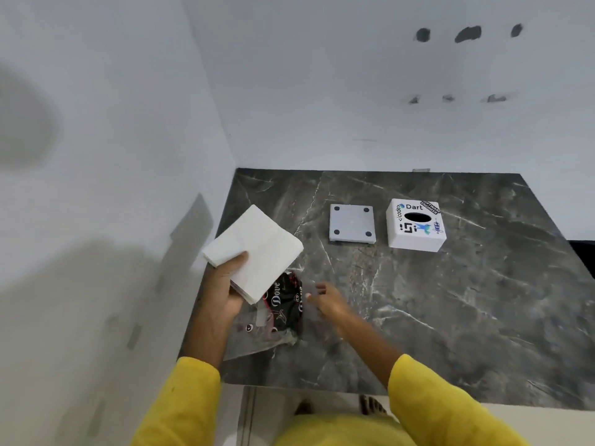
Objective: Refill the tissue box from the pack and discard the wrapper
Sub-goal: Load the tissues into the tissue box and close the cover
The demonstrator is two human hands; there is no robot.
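Left hand [230, 284] gripping soft square tissue stack [257, 252]

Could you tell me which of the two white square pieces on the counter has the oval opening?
The sticker-covered tissue box on the right; the plain base plate beside it shows only four dark dots.

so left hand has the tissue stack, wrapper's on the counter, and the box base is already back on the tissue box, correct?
Not quite. In the head view the base lies apart on the counter, feet up, to the left of the tissue box, not fitted to it. The rest holds: the left hand holds the tissue stack and the wrapper is on the counter.
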